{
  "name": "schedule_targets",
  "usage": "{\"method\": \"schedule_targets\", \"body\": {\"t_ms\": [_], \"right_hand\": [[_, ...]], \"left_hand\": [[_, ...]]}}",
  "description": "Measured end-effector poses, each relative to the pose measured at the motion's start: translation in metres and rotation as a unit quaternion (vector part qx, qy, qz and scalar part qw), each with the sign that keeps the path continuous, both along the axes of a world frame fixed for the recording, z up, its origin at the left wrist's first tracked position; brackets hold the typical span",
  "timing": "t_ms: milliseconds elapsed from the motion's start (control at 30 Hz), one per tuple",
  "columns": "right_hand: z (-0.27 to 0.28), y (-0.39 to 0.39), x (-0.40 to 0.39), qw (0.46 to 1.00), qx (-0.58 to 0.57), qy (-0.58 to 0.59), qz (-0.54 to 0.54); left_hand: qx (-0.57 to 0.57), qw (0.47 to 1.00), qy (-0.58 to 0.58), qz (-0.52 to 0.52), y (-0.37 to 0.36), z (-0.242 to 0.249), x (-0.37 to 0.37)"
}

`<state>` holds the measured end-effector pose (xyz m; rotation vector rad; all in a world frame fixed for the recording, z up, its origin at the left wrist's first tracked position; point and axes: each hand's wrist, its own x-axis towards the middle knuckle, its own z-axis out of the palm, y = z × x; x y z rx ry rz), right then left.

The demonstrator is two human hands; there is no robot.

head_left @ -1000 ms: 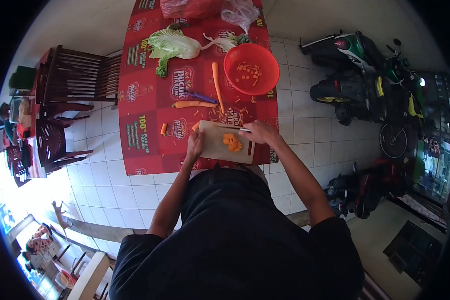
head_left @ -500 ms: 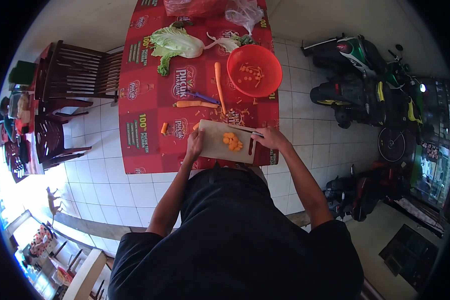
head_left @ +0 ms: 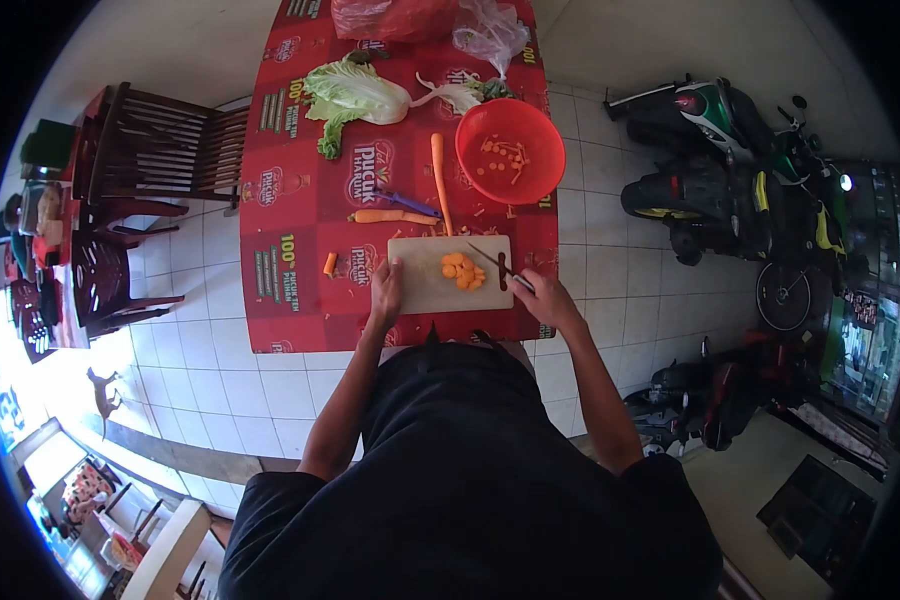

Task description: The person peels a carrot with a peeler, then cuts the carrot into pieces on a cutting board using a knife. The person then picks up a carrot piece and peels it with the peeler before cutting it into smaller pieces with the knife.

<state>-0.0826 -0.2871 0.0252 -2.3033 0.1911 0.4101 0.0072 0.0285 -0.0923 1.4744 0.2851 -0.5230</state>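
Observation:
A pale cutting board (head_left: 420, 285) lies level near the table's front edge, with a small heap of orange carrot slices (head_left: 463, 270) on it. My left hand (head_left: 386, 290) grips the board's left edge. In my right hand (head_left: 542, 298) is a knife (head_left: 495, 262), its blade slanting over the board's right part above the handle slot. Beyond the board lie a long peeled carrot (head_left: 440, 180), another carrot (head_left: 390, 215) and a purple-handled tool (head_left: 410, 202). A red bowl (head_left: 540, 180) at the back right holds carrot pieces.
On the red tablecloth (head_left: 300, 220) are a napa cabbage (head_left: 360, 92), a short carrot stub (head_left: 330, 263) and plastic bags (head_left: 490, 40) at the far end. Wooden chairs (head_left: 160, 145) stand left of the table. Motorbikes (head_left: 710, 195) are parked to the right.
The board has turned from tilted to nearly square with the table edge. The knife has swung, its blade now angled across the board's right side. My right hand has moved slightly nearer me.

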Motion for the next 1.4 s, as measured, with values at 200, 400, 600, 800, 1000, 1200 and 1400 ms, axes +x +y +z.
{"method": "schedule_targets", "body": {"t_ms": [200, 400, 600, 800, 1000, 1200, 1400], "right_hand": [[0.049, 0.013, -0.008, 0.998, 0.026, -0.052, -0.026], [0.05, 0.022, 0.034, 0.992, 0.015, -0.123, -0.014], [0.021, 0.002, 0.102, 0.99, -0.018, -0.139, -0.013], [-0.032, -0.034, 0.134, 0.987, -0.036, -0.126, -0.093], [-0.042, -0.049, 0.137, 0.985, -0.023, -0.08, -0.149], [-0.04, -0.032, 0.118, 0.986, 0.023, -0.111, -0.121], [-0.055, -0.042, 0.114, 0.991, 0.0, -0.073, -0.108]], "left_hand": [[-0.023, 0.996, -0.044, 0.07, -0.011, 0.06, 0.024], [0.008, 0.983, -0.151, 0.108, -0.068, 0.111, 0.071], [0.15, 0.95, -0.236, 0.139, -0.13, 0.109, 0.116], [0.196, 0.942, -0.239, 0.13, -0.148, 0.109, 0.121], [0.267, 0.932, -0.22, 0.107, -0.15, 0.103, 0.122], [0.253, 0.93, -0.239, 0.116, -0.152, 0.105, 0.126], [0.262, 0.927, -0.24, 0.122, -0.151, 0.116, 0.124]]}}
